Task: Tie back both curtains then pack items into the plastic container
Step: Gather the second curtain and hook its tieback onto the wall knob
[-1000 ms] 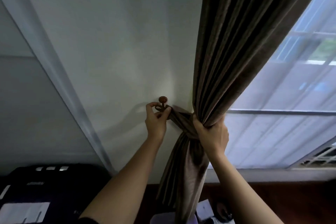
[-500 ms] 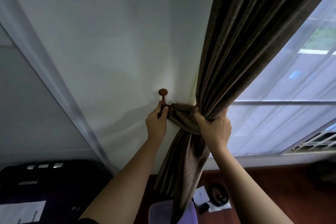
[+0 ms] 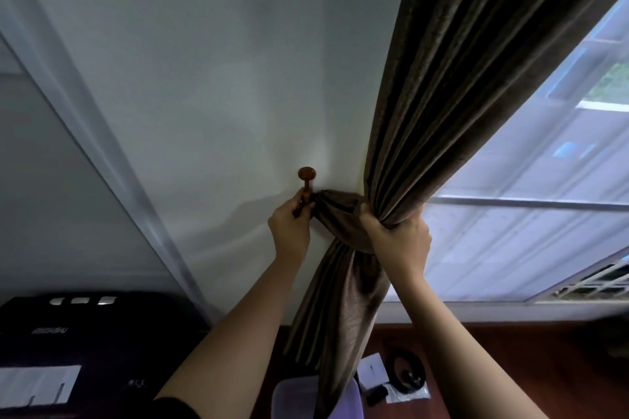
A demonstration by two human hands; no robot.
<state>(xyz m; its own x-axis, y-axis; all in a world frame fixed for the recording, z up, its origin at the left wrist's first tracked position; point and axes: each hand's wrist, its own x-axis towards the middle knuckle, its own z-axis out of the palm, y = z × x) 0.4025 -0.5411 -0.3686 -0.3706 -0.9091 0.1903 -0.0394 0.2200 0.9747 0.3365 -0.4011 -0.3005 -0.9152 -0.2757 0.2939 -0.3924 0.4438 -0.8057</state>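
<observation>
A dark brown curtain [image 3: 452,85] hangs beside the window and is gathered at its waist by a matching tieback band [image 3: 335,211]. My right hand [image 3: 396,241] grips the gathered curtain at the band. My left hand [image 3: 289,224] pinches the band's end at the stem of a round wooden wall hook [image 3: 306,174]. Far below on the floor, the purple-tinted plastic container [image 3: 289,398] shows partly behind the curtain's hem.
A white wall and a slanted white trim strip [image 3: 102,153] fill the left. The window [image 3: 544,214] has a sheer covering. A black case [image 3: 85,326] with white paper sits at lower left. A white card, a black round item [image 3: 408,369] and small bits lie on the wooden floor.
The view has tilted down and closer, showing more floor and the container. My left hand has slid from just under the hook's knob down to its stem with the band's end; my right hand keeps its grip.
</observation>
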